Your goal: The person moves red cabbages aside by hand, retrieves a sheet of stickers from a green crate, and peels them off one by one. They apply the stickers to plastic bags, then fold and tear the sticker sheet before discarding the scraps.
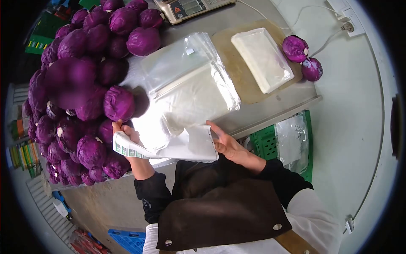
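A white sheet (190, 144) with green print along its left end is stretched between my hands, above the table's near edge. At its left end, my left hand (127, 135) is closed on it, beside the cabbages. My right hand (232, 148) grips the sheet's right edge between thumb and fingers. Just beyond the sheet lies a stack of clear plastic bags (190, 89), its surface shiny with glare. One red cabbage (119, 103) sits close to my left fingers, at the edge of a large heap of red cabbages (91, 152).
A folded stack of plastic (262, 59) rests on a tan board (230, 51). Two more cabbages (295, 48) lie by the wall. At the back stands a scale (190, 8). A green crate (264, 142) is below the table at right; a blue crate (129, 240) is on the floor.
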`<state>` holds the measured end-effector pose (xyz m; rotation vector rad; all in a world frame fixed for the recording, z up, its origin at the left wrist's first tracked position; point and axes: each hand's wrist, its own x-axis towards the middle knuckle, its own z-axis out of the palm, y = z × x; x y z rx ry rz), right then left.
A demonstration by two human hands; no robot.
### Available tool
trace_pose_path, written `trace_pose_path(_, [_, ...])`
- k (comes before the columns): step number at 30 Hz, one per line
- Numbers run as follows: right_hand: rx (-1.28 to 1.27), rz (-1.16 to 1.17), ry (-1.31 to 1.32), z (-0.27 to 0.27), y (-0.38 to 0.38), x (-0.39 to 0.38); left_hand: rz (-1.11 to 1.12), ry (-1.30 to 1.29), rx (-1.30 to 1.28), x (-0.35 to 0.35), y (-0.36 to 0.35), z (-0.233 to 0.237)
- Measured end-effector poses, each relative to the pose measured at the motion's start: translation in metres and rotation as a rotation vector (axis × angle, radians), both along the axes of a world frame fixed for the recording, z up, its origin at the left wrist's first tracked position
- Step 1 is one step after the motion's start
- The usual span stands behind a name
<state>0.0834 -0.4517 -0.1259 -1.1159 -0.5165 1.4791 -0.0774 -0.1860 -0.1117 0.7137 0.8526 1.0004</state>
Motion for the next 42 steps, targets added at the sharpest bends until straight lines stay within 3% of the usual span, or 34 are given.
trace_pose_path(2, [0.104,-0.285,0.039,0.013,0.004,-0.011,0.034,-0.128,0.097,-0.012,0.002,-0.013])
trace_pose_path(3, [0.131,-0.304,0.184,0.034,0.005,-0.009,0.256,0.006,0.04,-0.006,-0.005,-0.007])
trace_pose_path(4, [0.133,-0.304,0.182,0.04,0.004,-0.007,0.256,0.004,0.042,-0.013,-0.004,-0.013])
trace_pose_path(6, [0.092,-0.244,-0.177,0.046,0.002,-0.005,0.155,-0.255,0.093,-0.031,-0.001,-0.028])
trace_pose_path(8, [0.084,-0.286,-0.323,0.051,0.003,0.004,0.293,-0.154,0.105,-0.035,-0.006,-0.033])
trace_pose_path(10, [0.057,-0.373,-0.613,0.056,0.005,0.015,0.058,-0.268,0.15,-0.047,-0.009,-0.039])
trace_pose_path(12, [-0.015,-0.405,-0.515,0.063,0.008,0.021,-0.03,-0.281,0.148,-0.052,-0.02,-0.043])
trace_pose_path(14, [-0.014,-0.461,-0.384,0.056,0.011,0.026,0.066,0.083,-0.118,-0.057,-0.027,-0.047])
trace_pose_path(15, [-0.027,-0.419,-0.406,0.053,0.009,0.03,0.141,0.265,-0.102,-0.064,-0.03,-0.046])
trace_pose_path(16, [-0.026,-0.418,-0.407,0.053,0.007,0.035,0.014,0.44,0.133,-0.077,-0.032,-0.036])
trace_pose_path(18, [-0.079,-0.35,-0.381,0.052,0.003,0.041,0.163,0.499,0.312,-0.077,-0.036,-0.006])
trace_pose_path(19, [-0.078,-0.343,-0.391,0.053,0.003,0.042,0.094,0.614,0.454,-0.063,-0.046,0.023])
trace_pose_path(21, [-0.106,-0.311,-0.406,0.048,0.004,0.044,-0.313,0.666,0.8,-0.037,-0.063,0.037])
trace_pose_path(23, [-0.121,-0.27,-0.427,0.043,0.005,0.047,-0.726,0.739,0.966,-0.004,-0.099,0.047])
trace_pose_path(25, [-0.095,-0.335,-0.36,0.041,0.003,0.047,-0.924,0.762,0.774,0.013,-0.111,0.038])
trace_pose_path(26, [-0.099,-0.337,-0.361,0.041,0.001,0.05,-0.927,0.758,0.773,0.015,-0.116,0.038])
trace_pose_path(28, [-0.087,-0.247,-0.398,0.044,-0.005,0.059,-0.948,0.741,0.353,0.014,-0.124,0.038])
trace_pose_path(29, [-0.091,-0.146,-0.446,0.051,-0.008,0.063,-0.903,0.673,0.46,0.013,-0.127,0.036])
trace_pose_path(30, [-0.093,-0.147,-0.445,0.06,-0.01,0.065,-0.905,0.673,0.458,0.013,-0.127,0.037])
trace_pose_path(32, [-0.103,0.099,-0.418,0.074,-0.015,0.068,-0.922,0.751,0.431,0.013,-0.125,0.04])
trace_pose_path(36, [-0.025,0.045,-0.476,0.058,-0.019,0.07,-0.928,0.677,0.305,0.012,-0.118,0.045])
trace_pose_path(38, [-0.114,0.079,-0.406,0.058,-0.02,0.073,-1.113,0.878,0.314,0.012,-0.109,0.053])
trace_pose_path(40, [-0.199,0.115,-0.336,0.057,-0.019,0.074,-1.148,0.898,0.348,0.012,-0.105,0.058])
trace_pose_path(42, [-0.023,0.137,-0.835,0.052,-0.018,0.074,-1.184,0.916,0.383,0.01,-0.101,0.055])
